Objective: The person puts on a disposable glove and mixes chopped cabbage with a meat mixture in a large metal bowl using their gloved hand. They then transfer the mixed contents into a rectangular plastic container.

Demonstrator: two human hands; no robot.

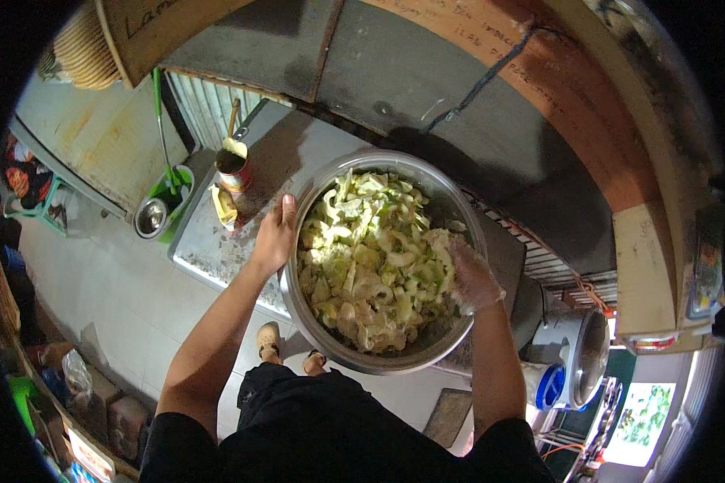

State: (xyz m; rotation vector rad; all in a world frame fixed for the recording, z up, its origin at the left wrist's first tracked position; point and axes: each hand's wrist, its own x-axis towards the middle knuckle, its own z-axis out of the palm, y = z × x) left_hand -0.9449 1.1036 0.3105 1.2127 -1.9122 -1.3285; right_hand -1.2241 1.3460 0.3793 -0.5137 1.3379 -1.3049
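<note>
A large round metal basin (pixel 292 307) sits on a worn metal tabletop (pixel 199 250) before me. It is filled with sliced pale-green and whitish vegetables (pixel 368 259), which look like cabbage or a similar vegetable. Along the left rim, my left hand (pixel 276 234) grips the basin with the thumb up against its edge. My right hand (pixel 476 281), covered by a thin clear plastic glove, reaches inside at the right and touches the slices. Its fingertips are partly buried among the pieces, so their grip is hidden.
Left of the basin stand an opened can (pixel 237 172) and a yellow packet (pixel 224 206). A green bucket (pixel 184 196) with a mop is on the floor beyond the table's left end. A white appliance (pixel 571 356) and a blue-lidded container (pixel 548 386) are at the right.
</note>
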